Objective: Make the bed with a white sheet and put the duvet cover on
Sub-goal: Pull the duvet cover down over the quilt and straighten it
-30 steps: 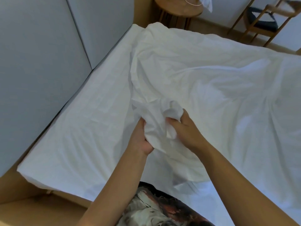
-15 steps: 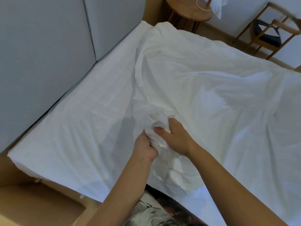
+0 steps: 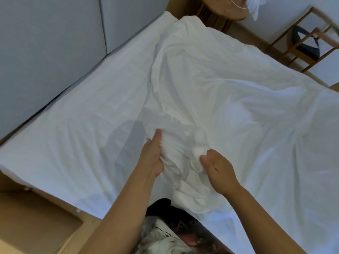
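A white sheet (image 3: 77,129) covers the mattress, lying flat on the left. On top of it a crumpled white duvet cover (image 3: 229,92) spreads across the middle and right of the bed. Its near edge is bunched up in front of me. My left hand (image 3: 153,156) grips a fold of this bunch, thumb pointing up. My right hand (image 3: 218,167) pinches a small wad of the same cloth between thumb and fingers. The two hands are a short way apart.
A grey padded headboard (image 3: 45,43) lines the left side. A round wooden side table (image 3: 225,10) stands beyond the far corner, and a wooden chair (image 3: 308,41) at the far right. The wooden bed frame (image 3: 33,213) shows at the lower left.
My hands have lowered the bunched cloth to the bed and moved apart. The right hand shifted right and now pinches a small wad.
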Motion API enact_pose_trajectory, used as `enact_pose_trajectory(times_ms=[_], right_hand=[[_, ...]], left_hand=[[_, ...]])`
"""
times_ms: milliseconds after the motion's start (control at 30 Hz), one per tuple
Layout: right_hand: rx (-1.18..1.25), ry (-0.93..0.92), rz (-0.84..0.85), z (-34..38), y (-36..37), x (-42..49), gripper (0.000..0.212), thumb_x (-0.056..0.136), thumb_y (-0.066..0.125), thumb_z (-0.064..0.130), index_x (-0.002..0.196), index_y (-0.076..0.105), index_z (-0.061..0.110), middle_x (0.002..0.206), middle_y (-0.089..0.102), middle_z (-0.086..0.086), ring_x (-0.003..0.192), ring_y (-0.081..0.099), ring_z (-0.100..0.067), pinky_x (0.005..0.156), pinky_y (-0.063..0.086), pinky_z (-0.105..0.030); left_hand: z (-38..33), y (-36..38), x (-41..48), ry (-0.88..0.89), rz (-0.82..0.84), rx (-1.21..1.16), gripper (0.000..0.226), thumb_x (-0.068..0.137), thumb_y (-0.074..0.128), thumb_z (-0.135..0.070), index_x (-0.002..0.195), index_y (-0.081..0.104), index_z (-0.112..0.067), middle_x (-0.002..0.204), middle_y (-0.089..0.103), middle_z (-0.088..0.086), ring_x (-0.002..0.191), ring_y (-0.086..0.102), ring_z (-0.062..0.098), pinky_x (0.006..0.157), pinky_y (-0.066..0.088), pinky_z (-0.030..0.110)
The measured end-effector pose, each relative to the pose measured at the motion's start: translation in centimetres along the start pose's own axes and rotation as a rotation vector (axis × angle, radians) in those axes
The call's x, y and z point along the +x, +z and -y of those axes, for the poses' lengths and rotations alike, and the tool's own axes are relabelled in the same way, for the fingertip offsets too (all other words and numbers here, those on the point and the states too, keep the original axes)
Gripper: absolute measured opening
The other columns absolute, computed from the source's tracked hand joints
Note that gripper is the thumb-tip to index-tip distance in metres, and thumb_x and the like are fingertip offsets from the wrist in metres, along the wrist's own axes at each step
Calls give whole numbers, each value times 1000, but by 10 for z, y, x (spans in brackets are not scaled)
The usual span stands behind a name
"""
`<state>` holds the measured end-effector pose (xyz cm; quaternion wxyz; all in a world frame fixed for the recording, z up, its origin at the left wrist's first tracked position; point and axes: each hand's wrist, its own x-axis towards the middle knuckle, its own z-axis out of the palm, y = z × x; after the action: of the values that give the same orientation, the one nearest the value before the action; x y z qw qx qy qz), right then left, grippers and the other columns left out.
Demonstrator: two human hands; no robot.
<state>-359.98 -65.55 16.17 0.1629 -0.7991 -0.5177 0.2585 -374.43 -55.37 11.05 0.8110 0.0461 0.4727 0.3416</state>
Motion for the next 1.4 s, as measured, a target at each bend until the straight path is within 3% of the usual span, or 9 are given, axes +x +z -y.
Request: enact_pose_trajectory(times_ms=[167, 300, 433, 533, 767, 867, 1000, 1100, 1400], right_hand=[[484, 519, 43, 6, 1, 30, 52, 95, 32, 54, 117, 58, 14, 112, 60, 1, 97, 57, -18, 90, 42, -34], [460, 219, 42, 24, 3, 39, 13, 88, 56, 47, 94, 52, 36, 95, 57, 20, 85, 58, 5, 66, 44, -14], [462, 43, 170, 27, 20, 32, 22, 89, 62, 29, 96, 46, 43, 94, 46, 35, 78, 45, 32, 64, 34, 6], [421, 86, 215, 20, 31, 24, 21, 88, 62, 35, 99, 45, 40, 98, 50, 30, 81, 51, 20, 64, 39, 0], [760, 285, 177, 14, 29, 22, 26, 87, 54, 3, 91, 63, 27, 89, 69, 10, 88, 64, -13, 76, 49, -28], [681, 276, 232, 18, 29, 21, 39, 85, 49, -6, 93, 64, 29, 104, 66, 7, 96, 60, -14, 75, 46, -22], [618, 290, 350, 24, 26, 19, 31, 73, 56, 19, 103, 61, 18, 119, 55, 8, 101, 53, -9, 78, 41, -19], [690, 460, 335, 27, 16, 26, 31, 80, 59, 40, 92, 65, 13, 88, 63, 5, 88, 57, -15, 79, 43, -27], [236, 354, 296, 27, 14, 42, 34, 85, 64, 40, 72, 44, 16, 70, 46, 1, 62, 41, -12, 56, 34, -21]], left_hand=[[5, -5, -3, -80, 136, -16, 40, 98, 48, -21, 135, 47, -5, 126, 60, 13, 111, 60, 24, 89, 51, 36], [6, -7, -2, -113, 146, -128, 24, 94, 45, 0, 111, 62, -3, 105, 70, 14, 86, 70, 24, 69, 58, 34], [16, -7, -2, -182, 42, -129, 24, 94, 55, -25, 95, 70, -6, 97, 72, 16, 79, 71, 28, 61, 58, 38], [17, -15, 0, -226, 104, -10, 47, 89, 51, -54, 99, 73, -13, 95, 73, 13, 85, 71, 27, 67, 56, 35], [15, -25, 4, -128, -37, 327, 32, 89, 61, -19, 119, 62, -8, 95, 71, 11, 81, 67, 21, 60, 55, 27], [8, -25, 9, -149, -149, 38, 32, 95, 54, -14, 125, 55, -4, 115, 65, 13, 90, 62, 21, 65, 52, 29], [13, -20, 2, -236, -32, -201, 45, 100, 40, -32, 124, 54, 4, 115, 66, 15, 88, 67, 22, 65, 55, 31], [19, -20, 1, -230, 149, -239, 45, 91, 54, -38, 111, 66, 1, 112, 67, 22, 96, 68, 30, 72, 58, 38], [24, -10, 5, -332, 145, -80, 45, 95, 50, -33, 123, 57, 1, 94, 69, 18, 77, 69, 24, 66, 58, 33]])
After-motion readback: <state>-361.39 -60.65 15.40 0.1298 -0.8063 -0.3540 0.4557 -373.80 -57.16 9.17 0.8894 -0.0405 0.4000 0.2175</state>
